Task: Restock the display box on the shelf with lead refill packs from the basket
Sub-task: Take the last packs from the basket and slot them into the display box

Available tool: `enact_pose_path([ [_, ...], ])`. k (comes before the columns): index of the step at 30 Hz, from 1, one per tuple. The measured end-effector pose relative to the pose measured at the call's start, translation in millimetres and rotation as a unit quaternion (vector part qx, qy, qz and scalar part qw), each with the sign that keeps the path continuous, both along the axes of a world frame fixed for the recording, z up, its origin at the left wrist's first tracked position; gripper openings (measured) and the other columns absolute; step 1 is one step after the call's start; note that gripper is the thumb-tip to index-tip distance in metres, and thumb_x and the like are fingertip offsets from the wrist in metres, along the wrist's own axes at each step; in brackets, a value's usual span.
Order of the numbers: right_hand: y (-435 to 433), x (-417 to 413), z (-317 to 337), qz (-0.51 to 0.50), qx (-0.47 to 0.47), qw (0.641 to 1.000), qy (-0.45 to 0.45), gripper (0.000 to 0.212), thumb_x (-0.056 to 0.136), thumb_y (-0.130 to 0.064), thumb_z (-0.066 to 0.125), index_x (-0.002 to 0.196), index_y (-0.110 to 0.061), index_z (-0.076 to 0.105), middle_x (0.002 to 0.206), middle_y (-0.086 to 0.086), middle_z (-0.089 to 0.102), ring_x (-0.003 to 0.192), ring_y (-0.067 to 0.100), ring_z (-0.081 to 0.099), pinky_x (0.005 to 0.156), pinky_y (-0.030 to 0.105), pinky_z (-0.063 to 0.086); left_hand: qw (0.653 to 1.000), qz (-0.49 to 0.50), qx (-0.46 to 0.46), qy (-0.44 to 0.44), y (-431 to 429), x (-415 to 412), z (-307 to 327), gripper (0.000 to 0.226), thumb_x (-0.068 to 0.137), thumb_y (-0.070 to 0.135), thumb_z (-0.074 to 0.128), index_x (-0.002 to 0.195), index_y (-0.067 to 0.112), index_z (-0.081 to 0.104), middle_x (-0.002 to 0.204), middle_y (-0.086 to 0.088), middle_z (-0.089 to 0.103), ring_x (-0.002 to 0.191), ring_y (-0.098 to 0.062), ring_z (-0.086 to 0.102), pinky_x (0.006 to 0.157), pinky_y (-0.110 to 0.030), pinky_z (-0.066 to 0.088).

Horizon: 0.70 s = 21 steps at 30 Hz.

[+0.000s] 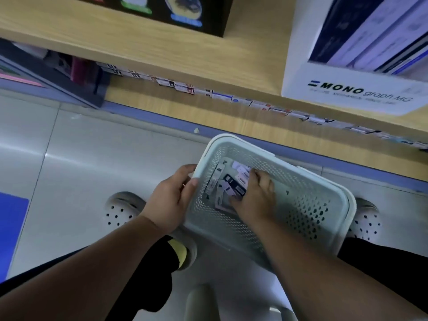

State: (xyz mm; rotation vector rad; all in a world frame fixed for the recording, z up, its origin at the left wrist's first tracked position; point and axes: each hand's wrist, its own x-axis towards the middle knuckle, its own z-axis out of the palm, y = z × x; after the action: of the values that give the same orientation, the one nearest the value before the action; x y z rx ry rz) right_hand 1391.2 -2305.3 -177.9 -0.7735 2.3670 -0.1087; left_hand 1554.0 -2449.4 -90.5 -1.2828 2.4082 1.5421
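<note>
The left hand (172, 200) grips the left rim of the pale perforated plastic basket (243, 141), centre frame. The right hand (253, 198) lies fingers-down on the flat lead refill packs (228, 186) inside; grasp unclear. The white cardboard display box (347, 89) stands upper right on the wooden shelf (162, 49), nearer the right hand.

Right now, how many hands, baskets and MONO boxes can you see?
Hands: 2 (left hand gripping the basket rim, right hand curled over the lead refill packs)
Baskets: 1
MONO boxes: 1
Total: 4
</note>
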Motion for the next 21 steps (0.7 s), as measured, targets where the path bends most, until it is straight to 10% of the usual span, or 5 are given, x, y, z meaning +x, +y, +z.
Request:
enact_pose_path([
  [6, 8.9, 3.3, -5.8, 0.06, 0.007, 0.998, -0.011, 0.1, 0.084, -0.06, 0.063, 0.158, -0.015, 0.012, 0.166, -0.002, 0.007, 0.153, 0.022, 0.002, 0.118, 0.044, 0.016, 0.999, -0.037, -0.032, -0.005, -4.6, 0.9, -1.7, 0.036, 0.099, 0.045, 0.038, 0.13, 0.03, 0.049, 0.094, 0.006, 0.071, 0.082, -0.015, 0.064, 0.069, -0.031, 0.047],
  [21, -15.0, -10.1, -7.8, 0.146, 0.013, 0.989, -0.016, 0.116, 0.05, -0.074, 0.079, 0.142, -0.02, 0.033, 0.131, 0.006, 0.038, 0.123, 0.028, 0.037, 0.1, 0.041, 0.036, 0.996, -0.028, -0.082, -0.006, 2.8, -1.9, -3.8, 0.04, 0.1, 0.041, 0.036, 0.133, 0.023, 0.048, 0.097, -0.006, 0.072, 0.083, -0.031, 0.065, 0.066, -0.04, 0.051],
])
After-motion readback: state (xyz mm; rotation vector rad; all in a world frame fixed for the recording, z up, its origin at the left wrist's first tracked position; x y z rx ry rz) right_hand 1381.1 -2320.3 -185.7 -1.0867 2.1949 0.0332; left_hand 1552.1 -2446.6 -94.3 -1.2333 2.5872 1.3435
